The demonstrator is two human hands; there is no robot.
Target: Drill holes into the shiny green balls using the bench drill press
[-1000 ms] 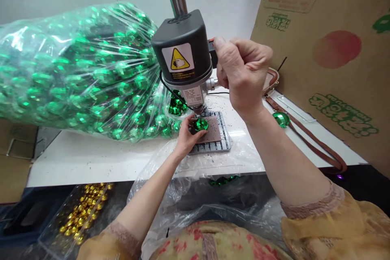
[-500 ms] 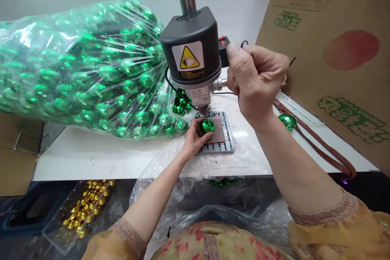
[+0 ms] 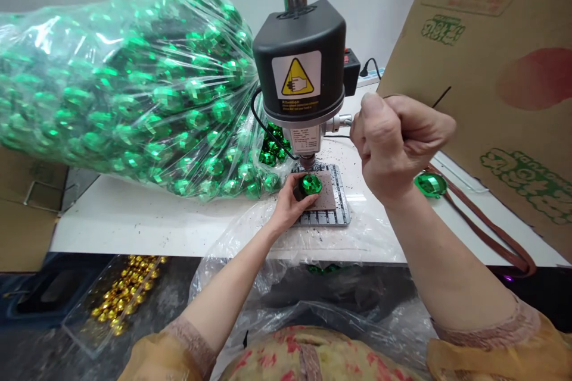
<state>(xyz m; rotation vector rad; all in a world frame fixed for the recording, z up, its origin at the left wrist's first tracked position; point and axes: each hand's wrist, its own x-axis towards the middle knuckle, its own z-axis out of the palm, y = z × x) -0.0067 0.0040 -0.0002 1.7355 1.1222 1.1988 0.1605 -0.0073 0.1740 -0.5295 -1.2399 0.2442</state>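
A green faceted ball [image 3: 311, 184] sits on a flat board [image 3: 328, 193] over the drill press's slotted base [image 3: 342, 214]. My left hand [image 3: 289, 199] is closed around the ball from the left, thumb at the front and fingers behind. Just above it is the drill chuck [image 3: 307, 161], under the black motor housing [image 3: 299, 65] with its yellow warning label. My right hand [image 3: 400, 143] makes a fist beside the feed lever [image 3: 340, 123] on the machine's right side, apparently gripping it. A thin dark rod shows past the knuckles; the grip itself is hidden.
A big clear bag [image 3: 134, 101] of green faceted balls lies at the left. Right stand a cardboard box [image 3: 504, 101], a brown strap [image 3: 491, 232] and another green ball [image 3: 430, 184]. Dark shavings speckle the white table [image 3: 111, 220]. Below left, a clear bin [image 3: 89, 333] contains gold balls.
My right fist has come down and a little away to the right of the machine. The left hand still holds the ball on the board. The whole view has shifted slightly.
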